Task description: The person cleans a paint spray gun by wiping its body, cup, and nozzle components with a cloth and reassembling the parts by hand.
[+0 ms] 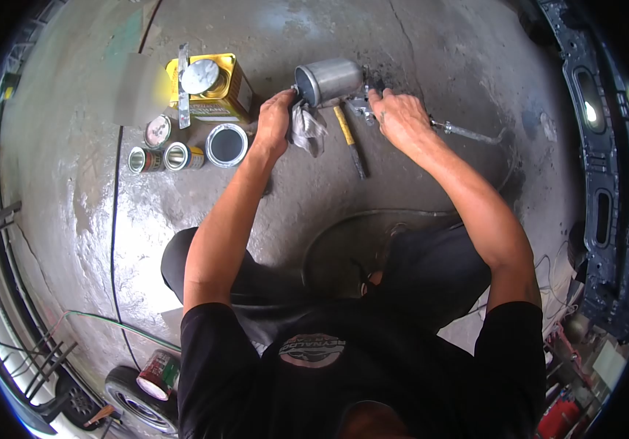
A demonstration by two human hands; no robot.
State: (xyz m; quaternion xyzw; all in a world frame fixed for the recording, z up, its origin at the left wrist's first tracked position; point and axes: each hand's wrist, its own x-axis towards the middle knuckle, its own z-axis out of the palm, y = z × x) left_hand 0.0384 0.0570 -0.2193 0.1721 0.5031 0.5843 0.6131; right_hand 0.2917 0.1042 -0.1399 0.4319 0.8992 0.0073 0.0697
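Grey rag [307, 128] is being pressed by the left hand [274, 117], fingers clamped on it, against the metal cup [328, 79] at upper centre of the frame. The spray gun [364, 102] is being gripped by the right hand [401, 117], fingers closed around it, above the concrete floor [439, 44]; a yellow can [216, 91] is being left at upper left.

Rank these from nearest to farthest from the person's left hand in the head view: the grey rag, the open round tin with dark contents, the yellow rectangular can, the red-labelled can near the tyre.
1. Grey rag: in the left hand itself.
2. Open round tin with dark contents: on the floor just beside that hand.
3. Yellow rectangular can: beyond the tin; these two are fairly close to call.
4. Red-labelled can: far off, by the tyre.
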